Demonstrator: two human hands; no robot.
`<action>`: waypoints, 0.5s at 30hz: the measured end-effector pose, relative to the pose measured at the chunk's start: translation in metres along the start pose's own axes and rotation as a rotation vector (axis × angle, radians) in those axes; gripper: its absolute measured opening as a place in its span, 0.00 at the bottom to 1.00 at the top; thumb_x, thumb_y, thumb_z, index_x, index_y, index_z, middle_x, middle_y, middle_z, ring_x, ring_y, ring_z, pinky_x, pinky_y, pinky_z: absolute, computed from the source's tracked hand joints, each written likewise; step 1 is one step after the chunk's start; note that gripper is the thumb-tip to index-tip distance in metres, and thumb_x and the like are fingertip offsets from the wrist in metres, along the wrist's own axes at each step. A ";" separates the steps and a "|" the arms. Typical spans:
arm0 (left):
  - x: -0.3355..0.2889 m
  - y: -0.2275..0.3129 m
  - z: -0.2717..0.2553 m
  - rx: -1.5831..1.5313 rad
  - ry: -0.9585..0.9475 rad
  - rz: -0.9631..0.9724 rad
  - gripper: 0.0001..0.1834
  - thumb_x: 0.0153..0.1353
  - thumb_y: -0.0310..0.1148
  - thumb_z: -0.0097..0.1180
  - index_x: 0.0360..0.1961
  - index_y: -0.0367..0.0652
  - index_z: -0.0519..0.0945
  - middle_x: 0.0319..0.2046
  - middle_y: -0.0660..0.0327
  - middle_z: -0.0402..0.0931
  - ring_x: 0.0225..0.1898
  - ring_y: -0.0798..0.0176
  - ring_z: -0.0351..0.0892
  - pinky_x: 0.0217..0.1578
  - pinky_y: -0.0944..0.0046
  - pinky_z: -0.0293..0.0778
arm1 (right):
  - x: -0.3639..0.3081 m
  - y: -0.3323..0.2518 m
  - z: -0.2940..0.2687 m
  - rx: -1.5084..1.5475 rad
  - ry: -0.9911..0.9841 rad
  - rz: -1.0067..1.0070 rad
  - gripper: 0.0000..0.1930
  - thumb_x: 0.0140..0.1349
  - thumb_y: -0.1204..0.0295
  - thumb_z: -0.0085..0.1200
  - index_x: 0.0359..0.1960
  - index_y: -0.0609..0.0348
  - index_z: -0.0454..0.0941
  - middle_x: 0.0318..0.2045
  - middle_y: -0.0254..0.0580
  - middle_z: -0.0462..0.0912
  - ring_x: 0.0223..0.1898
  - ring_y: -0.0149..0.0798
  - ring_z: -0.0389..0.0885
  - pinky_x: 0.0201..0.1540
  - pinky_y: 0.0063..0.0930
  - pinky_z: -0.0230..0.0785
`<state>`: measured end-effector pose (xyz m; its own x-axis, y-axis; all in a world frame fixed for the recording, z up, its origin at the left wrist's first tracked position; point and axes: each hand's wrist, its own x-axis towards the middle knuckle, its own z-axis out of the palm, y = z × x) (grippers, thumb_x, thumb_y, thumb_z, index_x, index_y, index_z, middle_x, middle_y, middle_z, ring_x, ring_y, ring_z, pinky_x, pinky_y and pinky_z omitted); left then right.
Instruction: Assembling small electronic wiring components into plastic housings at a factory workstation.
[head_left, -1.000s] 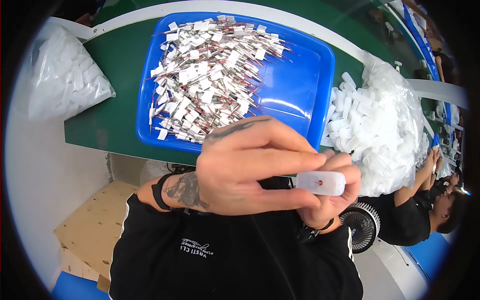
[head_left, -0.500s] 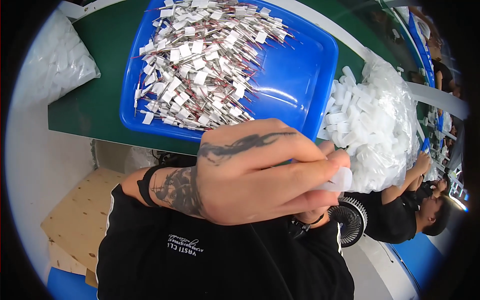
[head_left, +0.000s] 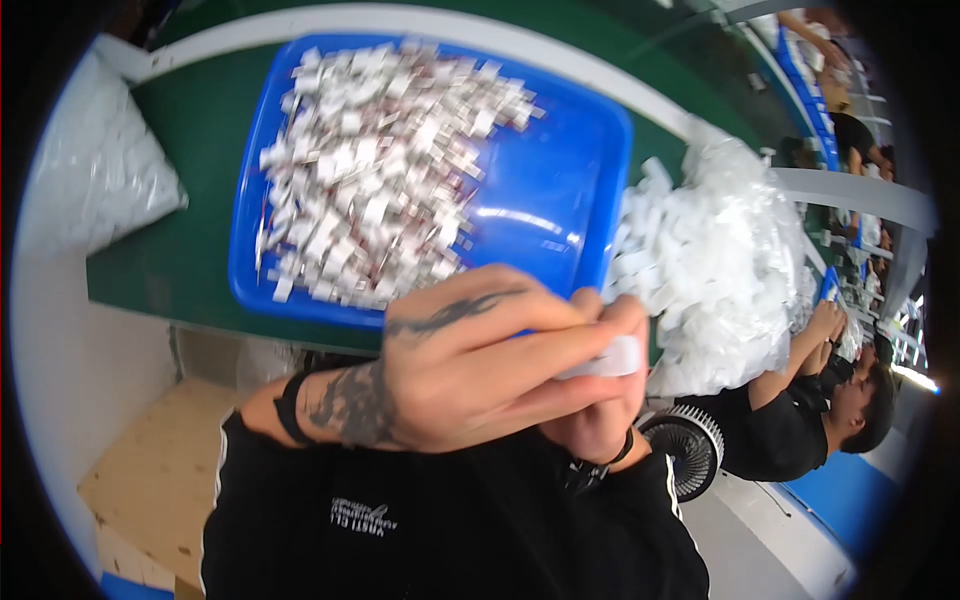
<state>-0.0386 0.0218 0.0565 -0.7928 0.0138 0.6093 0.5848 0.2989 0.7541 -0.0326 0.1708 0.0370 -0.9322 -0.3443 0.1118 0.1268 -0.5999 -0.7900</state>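
My left hand point(head_left: 480, 355), tattooed and with a black band at the wrist, is closed on a small translucent white plastic piece point(head_left: 620, 356) that pokes out past its fingertips. Partly behind it is my right hand point(head_left: 598, 428), which wears a dark watch. Its fingers are curled around the same piece, and most of its grip is hidden by the left hand. Beyond both hands lies a blue tray point(head_left: 545, 190). Many thin metal pieces with red wires and white tags point(head_left: 365, 180) are heaped in its left part.
Right of the tray, an open clear bag point(head_left: 735, 260) spills similar white plastic pieces onto the green table point(head_left: 180, 290). Another filled bag point(head_left: 110, 170) stands at far left. A black fan point(head_left: 685, 450) and a person point(head_left: 790, 425) are on the right. A wooden board point(head_left: 165, 455) lies lower left.
My view has shifted, so the tray sits lower and slightly left. Both hands have moved slightly left relative to my body, still together on the white piece. More of my right hand shows.
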 end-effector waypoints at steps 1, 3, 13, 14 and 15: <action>0.006 -0.001 -0.005 -0.014 0.002 -0.007 0.23 0.37 0.34 0.77 0.36 0.35 0.84 0.31 0.59 0.80 0.29 0.59 0.81 0.29 0.66 0.77 | 0.006 -0.007 -0.004 -0.098 -0.007 0.041 0.11 0.65 0.70 0.50 0.38 0.57 0.59 0.36 0.44 0.70 0.33 0.34 0.69 0.37 0.26 0.65; 0.018 0.006 -0.034 -0.026 -0.051 0.093 0.28 0.43 0.39 0.74 0.44 0.34 0.81 0.36 0.55 0.79 0.33 0.57 0.81 0.30 0.64 0.77 | 0.033 -0.014 -0.010 -0.074 0.071 -0.026 0.09 0.66 0.72 0.49 0.40 0.57 0.61 0.35 0.43 0.71 0.31 0.33 0.71 0.35 0.24 0.67; 0.005 0.067 -0.116 0.075 0.029 0.067 0.19 0.57 0.34 0.61 0.48 0.39 0.75 0.34 0.57 0.70 0.31 0.56 0.75 0.25 0.62 0.74 | 0.197 -0.090 -0.126 -1.825 -0.095 0.267 0.13 0.51 0.69 0.63 0.36 0.64 0.81 0.31 0.47 0.84 0.33 0.44 0.82 0.37 0.33 0.73; 0.001 0.073 -0.121 0.104 0.048 0.024 0.17 0.57 0.33 0.60 0.47 0.40 0.75 0.33 0.58 0.69 0.30 0.56 0.74 0.24 0.62 0.74 | 0.193 -0.090 -0.126 -1.971 -0.219 0.372 0.11 0.48 0.69 0.64 0.31 0.61 0.83 0.26 0.47 0.83 0.31 0.46 0.83 0.36 0.34 0.73; -0.001 0.078 -0.125 0.134 0.066 -0.018 0.16 0.58 0.32 0.59 0.46 0.40 0.75 0.32 0.58 0.69 0.30 0.56 0.74 0.24 0.62 0.74 | 0.189 -0.091 -0.126 -1.965 -0.227 0.365 0.11 0.48 0.69 0.64 0.31 0.61 0.83 0.26 0.47 0.83 0.31 0.46 0.83 0.36 0.34 0.73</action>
<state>0.0295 -0.0741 0.1449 -0.7874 -0.0543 0.6140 0.5387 0.4235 0.7283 -0.2630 0.2513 0.0542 -0.8819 -0.4056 -0.2402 -0.3549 0.9066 -0.2282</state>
